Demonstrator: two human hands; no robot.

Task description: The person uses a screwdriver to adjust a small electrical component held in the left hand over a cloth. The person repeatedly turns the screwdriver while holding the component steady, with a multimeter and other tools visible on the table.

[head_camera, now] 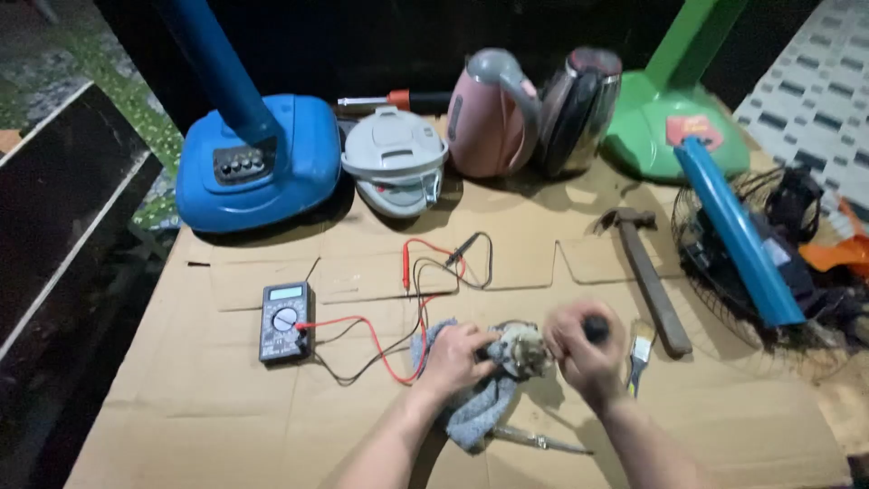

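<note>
Two bare hands work over a sheet of flattened brown cardboard [226, 407], creased and matte. The left hand [457, 358] presses a small, grimy metal part [523, 351] against a soft blue-grey cloth [475, 407] bunched beneath it, fingers curled around both. The right hand [584, 349] is closed tight in a fist on a dark tool handle [595, 328] (blurred, so its kind is unclear), just beside the part. A thin metal tool [543, 442] lies below the cloth.

To the left sits a dark, boxy multimeter [286, 321] with a round dial; its red and black leads [416, 299] loop in loose curls toward the cloth. Right of the hands lie a small paintbrush [640, 353] and a hammer [652, 276] with a long wooden handle.

Farther back stand glossy plastic shapes: a rounded blue fan base [272, 163] with a blue pole, a white domed appliance lid [394, 154], a pink kettle [489, 113], a shiny steel kettle [579, 109] and a green fan base [665, 118]. At the right edge, a wire fan grille [715, 272] holds a blue tube [738, 235].
</note>
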